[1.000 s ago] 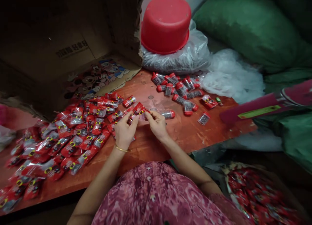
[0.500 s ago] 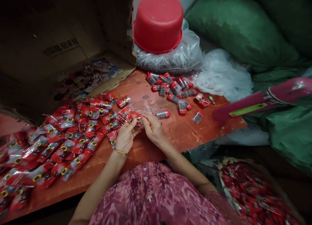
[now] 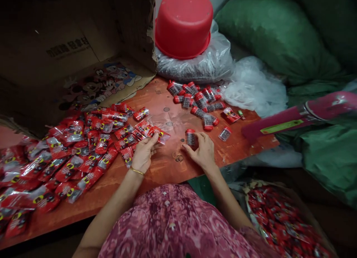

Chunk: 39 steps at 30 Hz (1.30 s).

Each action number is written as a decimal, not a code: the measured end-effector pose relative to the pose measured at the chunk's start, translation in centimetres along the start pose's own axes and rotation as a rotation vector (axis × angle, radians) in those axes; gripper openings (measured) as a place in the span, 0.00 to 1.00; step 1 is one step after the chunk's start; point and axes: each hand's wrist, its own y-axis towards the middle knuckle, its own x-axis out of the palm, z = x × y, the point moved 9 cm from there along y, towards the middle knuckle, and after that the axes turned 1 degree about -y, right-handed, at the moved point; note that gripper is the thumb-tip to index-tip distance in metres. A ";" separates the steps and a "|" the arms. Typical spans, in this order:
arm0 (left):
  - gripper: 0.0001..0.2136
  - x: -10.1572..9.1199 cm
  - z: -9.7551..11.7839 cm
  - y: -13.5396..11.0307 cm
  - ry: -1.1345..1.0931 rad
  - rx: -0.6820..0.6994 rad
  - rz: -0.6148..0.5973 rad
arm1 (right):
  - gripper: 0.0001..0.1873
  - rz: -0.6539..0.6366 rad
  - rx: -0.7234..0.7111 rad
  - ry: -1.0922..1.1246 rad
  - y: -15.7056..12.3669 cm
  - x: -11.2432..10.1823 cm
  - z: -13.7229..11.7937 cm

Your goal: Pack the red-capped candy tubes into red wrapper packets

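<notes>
My left hand pinches a red printed plastic packet between thumb and fingers, just over the near part of the pile of packets. To the right, my right hand is at a small clear bottle with a red cap that has dark contents. Its fingertips are beside the bottle, with the thumb spread away on the near side; whether they touch it I cannot tell. Farther back lie several similar red-capped bottles, and a single one rests to the right of my right hand.
An open cardboard box stands behind the packets on the orange table. At the back, a red basin sits upside down on a filled clear bag. A pink pole crosses the right side. Below right is a box of red packets.
My hands have come apart. The left keeps the packet, while the right has let go and moved right to the red-capped bottle, which now points cap away from me.
</notes>
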 end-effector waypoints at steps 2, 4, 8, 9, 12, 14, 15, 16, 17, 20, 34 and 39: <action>0.21 0.0 -0.1 0.0 0.007 -0.004 -0.004 | 0.35 0.025 0.091 -0.077 0.0 -0.1 0.6; 0.20 0.0 -0.2 0.1 0.012 -0.007 -0.012 | 0.33 -0.008 0.132 -0.145 0.3 0.4 0.5; 0.20 -0.2 -0.4 0.2 -0.008 -0.032 -0.039 | 0.18 -0.081 0.101 -0.057 1.2 1.1 0.0; 0.20 -0.3 -0.5 0.2 -0.019 -0.036 -0.043 | 0.16 -0.083 0.104 0.051 1.2 1.0 0.0; 0.18 -0.3 -0.4 0.2 -0.029 -0.037 -0.052 | 0.14 -0.112 0.165 0.530 0.9 0.1 -0.1; 0.17 -0.1 -0.4 0.1 -0.012 -0.043 -0.070 | 0.13 -0.198 0.211 0.820 0.4 -0.3 -1.1; 0.17 0.1 -0.4 0.1 -0.002 -0.047 -0.079 | 0.12 -0.254 0.220 0.919 0.2 -0.6 -2.0; 0.17 0.2 -0.4 0.0 0.007 -0.048 -0.085 | 0.11 -0.308 0.219 0.986 0.0 -0.8 -2.9; 0.17 0.3 -0.4 -0.1 0.014 -0.045 -0.085 | 0.10 -0.350 0.211 1.030 -0.1 -1.1 -3.9; 0.18 0.2 -0.2 -0.3 0.049 -0.005 -0.082 | 0.07 -0.405 0.176 1.077 -0.1 -1.7 -5.9; 0.17 0.8 0.6 -0.5 0.044 0.205 -0.091 | 0.14 -0.392 0.245 1.213 -1.0 1.9 -7.3; 0.17 1.0 0.1 -0.2 -0.058 0.188 -0.089 | 0.13 -0.281 0.191 1.109 -0.6 2.0 -8.1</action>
